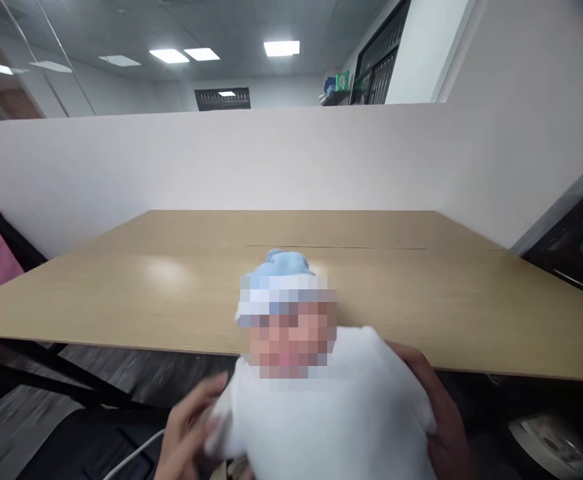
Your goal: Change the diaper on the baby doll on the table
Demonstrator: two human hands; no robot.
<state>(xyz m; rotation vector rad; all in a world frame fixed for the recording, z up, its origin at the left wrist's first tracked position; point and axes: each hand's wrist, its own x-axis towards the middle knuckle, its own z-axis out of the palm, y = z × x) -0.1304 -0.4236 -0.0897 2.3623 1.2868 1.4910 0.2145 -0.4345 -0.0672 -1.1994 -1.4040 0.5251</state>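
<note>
What looks like a baby doll [331, 413] in a white top is propped upright in front of me, just before the table's near edge. Its head wears a light-blue hat [282, 264] with a pale brim, and the face is blurred out. On one side my left hand [191, 423] has its fingers curved around the doll's white sleeve [225, 417]. My right hand [438, 407] grips the opposite side of the body, its fingers partly hidden behind the white cloth. The doll's lower part runs out of view.
A wooden table [121, 287] spans the view, with a white partition [291, 160] behind it. At lower left a black chair seat [76, 440] carries a dark flat object and a white cable [134, 453]. A pale rounded object [551, 440] lies low on the right.
</note>
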